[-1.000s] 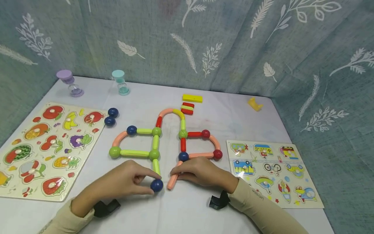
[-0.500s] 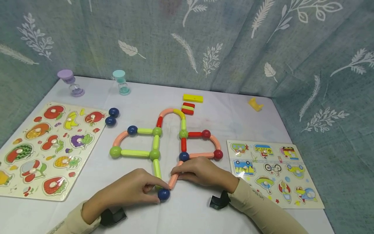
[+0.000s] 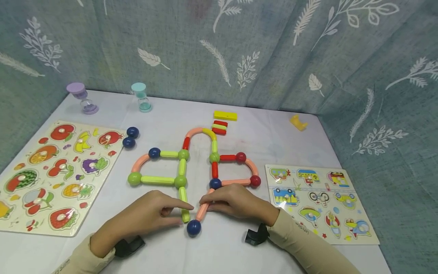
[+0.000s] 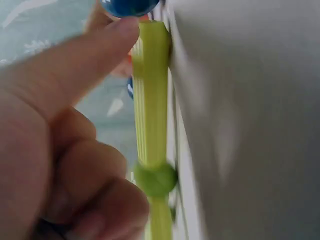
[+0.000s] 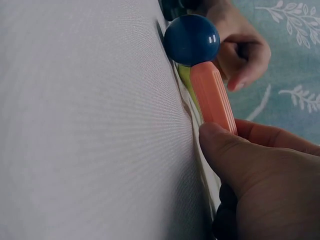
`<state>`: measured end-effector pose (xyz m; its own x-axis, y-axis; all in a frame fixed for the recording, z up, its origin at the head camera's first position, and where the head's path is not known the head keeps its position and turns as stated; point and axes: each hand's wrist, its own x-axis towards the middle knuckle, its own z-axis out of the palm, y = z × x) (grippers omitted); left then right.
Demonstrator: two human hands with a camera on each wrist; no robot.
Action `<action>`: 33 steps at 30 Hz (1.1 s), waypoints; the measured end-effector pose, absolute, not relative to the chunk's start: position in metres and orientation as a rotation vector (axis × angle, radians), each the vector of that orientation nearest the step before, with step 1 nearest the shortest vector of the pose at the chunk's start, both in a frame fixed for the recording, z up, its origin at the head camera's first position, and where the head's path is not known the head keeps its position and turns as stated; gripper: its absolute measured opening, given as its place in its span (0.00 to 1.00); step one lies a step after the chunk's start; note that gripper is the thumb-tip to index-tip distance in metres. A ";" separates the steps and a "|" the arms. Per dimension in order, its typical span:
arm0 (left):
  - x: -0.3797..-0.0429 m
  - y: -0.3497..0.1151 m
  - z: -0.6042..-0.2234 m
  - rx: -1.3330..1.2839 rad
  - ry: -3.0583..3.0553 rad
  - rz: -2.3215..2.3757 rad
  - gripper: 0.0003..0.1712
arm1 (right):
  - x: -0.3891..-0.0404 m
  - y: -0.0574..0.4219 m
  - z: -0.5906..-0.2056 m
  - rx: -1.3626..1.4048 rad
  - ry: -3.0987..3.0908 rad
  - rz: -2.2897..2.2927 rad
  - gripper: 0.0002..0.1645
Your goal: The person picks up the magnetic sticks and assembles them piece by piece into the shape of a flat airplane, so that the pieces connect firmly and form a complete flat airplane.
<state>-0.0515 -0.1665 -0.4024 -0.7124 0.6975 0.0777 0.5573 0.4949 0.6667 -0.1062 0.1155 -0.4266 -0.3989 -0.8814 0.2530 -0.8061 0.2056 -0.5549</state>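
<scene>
My right hand [image 3: 236, 199] pinches a salmon magnetic stick [image 5: 212, 95] between thumb and fingers. A dark blue ball [image 3: 194, 228] sits at that stick's near end; its far end meets another blue ball [image 3: 215, 183]. The left hand [image 3: 154, 213] is at the near end of a light green stick [image 3: 183, 199]. Its index finger [image 4: 85, 60] stretches across beside the stick's tip, and the thumb lies apart on the near side. A green ball [image 4: 156, 179] joins the stick's far end. Both sticks belong to a flat outline of coloured rods and balls.
A fruit puzzle board [image 3: 99, 167] lies left, a vehicle puzzle board [image 3: 294, 205] right. Two loose blue balls [image 3: 130, 137] sit by the fruit board. Behind stand a purple sand timer [image 3: 83, 98] and a teal one [image 3: 142, 97]. Short sticks [image 3: 219, 127] lie behind the arch.
The left hand brought the near blue ball rightward to the salmon stick's end, then let it go and drew back left to the green stick. The right hand stayed on its stick.
</scene>
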 end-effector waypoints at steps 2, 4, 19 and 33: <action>-0.054 -0.167 -0.405 1.057 2.509 1.018 0.21 | -0.107 0.116 -0.426 -1.641 2.351 -0.951 0.19; -0.057 -0.166 -0.407 1.038 2.473 1.010 0.21 | -0.107 0.116 -0.425 -1.643 2.359 -0.945 0.19; -0.063 -0.164 -0.412 0.987 2.411 1.073 0.16 | -0.108 0.116 -0.426 -1.654 2.374 -0.956 0.18; -0.049 -0.163 -0.408 1.121 2.363 1.180 0.17 | -0.105 0.113 -0.426 -1.665 2.345 -0.986 0.18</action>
